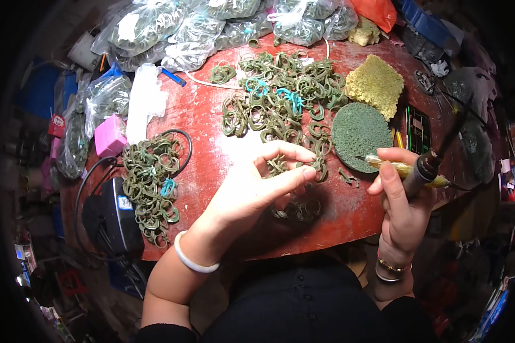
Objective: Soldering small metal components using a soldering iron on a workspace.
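While the left hand [243,186] is poised over the near part of the red surface [206,120], its thumb and forefinger are bent toward each other with only a narrow gap at the tips; green rings [277,166] show in the hollow behind those fingers, though whether they are gripped or lie beneath cannot be told; the right hand [403,214] is closed on a yellow-wrapped tool [405,168], whose long axis runs sideways, its pointed tip directed left toward the left fingers and well apart from them; a dark handle [422,169] crosses the same hand, slanting away to the right.

Between the two sets of fingers lies a loose green piece [349,178]; the round green pad [360,134] sits under and beyond the tool tip, with a yellow sponge [375,86] farther out; a large heap of rings [274,97] spreads just beyond the left fingers, which are the nearer to it; a smaller heap [151,188] and a black box [111,214] lie well to their left; nothing is seen blocking the gap between the hands.
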Demonstrator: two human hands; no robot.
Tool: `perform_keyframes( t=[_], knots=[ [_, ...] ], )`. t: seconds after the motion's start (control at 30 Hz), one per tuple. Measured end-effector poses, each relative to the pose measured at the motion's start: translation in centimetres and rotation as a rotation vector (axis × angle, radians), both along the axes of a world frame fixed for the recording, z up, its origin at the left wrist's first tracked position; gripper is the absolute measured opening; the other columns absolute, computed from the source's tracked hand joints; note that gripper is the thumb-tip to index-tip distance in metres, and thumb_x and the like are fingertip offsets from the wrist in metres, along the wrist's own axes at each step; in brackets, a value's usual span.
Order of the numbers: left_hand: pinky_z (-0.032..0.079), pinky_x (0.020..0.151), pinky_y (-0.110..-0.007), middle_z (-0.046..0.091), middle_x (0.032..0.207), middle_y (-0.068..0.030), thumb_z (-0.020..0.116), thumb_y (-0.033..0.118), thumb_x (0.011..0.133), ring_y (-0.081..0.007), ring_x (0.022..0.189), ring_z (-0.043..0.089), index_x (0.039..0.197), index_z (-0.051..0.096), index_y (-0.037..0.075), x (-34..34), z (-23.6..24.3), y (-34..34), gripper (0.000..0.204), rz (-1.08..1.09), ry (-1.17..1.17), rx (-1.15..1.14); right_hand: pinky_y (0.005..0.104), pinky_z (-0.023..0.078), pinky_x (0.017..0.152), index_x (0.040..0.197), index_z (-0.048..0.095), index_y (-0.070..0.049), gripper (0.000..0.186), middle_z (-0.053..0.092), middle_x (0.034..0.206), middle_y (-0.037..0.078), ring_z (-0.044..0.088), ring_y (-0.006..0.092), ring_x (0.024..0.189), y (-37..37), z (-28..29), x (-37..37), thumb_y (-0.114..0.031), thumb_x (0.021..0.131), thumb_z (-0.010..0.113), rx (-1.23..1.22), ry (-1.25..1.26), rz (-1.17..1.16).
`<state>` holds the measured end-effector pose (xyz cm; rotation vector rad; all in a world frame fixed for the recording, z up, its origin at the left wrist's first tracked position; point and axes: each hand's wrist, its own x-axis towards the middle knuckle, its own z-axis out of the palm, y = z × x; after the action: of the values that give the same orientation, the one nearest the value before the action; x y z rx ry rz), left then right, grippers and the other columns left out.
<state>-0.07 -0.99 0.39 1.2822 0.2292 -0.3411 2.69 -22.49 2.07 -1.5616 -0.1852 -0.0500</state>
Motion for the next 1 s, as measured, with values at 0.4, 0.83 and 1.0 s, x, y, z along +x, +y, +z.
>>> perform_keyframes(
  t=[0.4,0.83,1.0],
  knots=[
    [0.041,0.051,-0.017,0.063,0.092,-0.0004,0.069,0.014,0.086,-0.0031,0.071,0.057,0.110,0.061,0.006,0.0,-0.2,-0.2,0.027,0.000,-0.033,0.037,0.0233,0.052,0.067,0.102,0.063,0.003,0.014,0.067,0.096,0.011,0.064,0.0115,0.074,0.6,-1.0,0.0,0.001,0.088,0.062,0.056,-0.066,0.180],
    [0.039,0.048,-0.017,0.058,0.088,0.0005,0.067,0.016,0.087,-0.0026,0.066,0.053,0.119,0.058,0.010,0.3,0.2,-0.3,0.034,-0.001,-0.124,0.060,0.0309,0.045,0.066,0.098,0.060,0.004,0.018,0.057,0.086,0.014,0.057,0.0252,0.073,-5.7,-2.8,5.4,-0.004,0.084,0.069,-1.119,-0.561,-0.322],
    [0.040,0.049,-0.017,0.054,0.083,0.0020,0.067,0.015,0.087,-0.0027,0.067,0.053,0.120,0.057,0.011,0.1,-0.5,-0.2,0.034,-0.004,-0.166,0.072,0.0309,0.048,0.066,0.095,0.062,0.003,0.024,0.061,0.079,0.012,0.061,0.0241,0.070,-4.9,-3.1,0.8,-0.013,0.082,0.073,-0.707,-0.502,-0.213]
  ],
)
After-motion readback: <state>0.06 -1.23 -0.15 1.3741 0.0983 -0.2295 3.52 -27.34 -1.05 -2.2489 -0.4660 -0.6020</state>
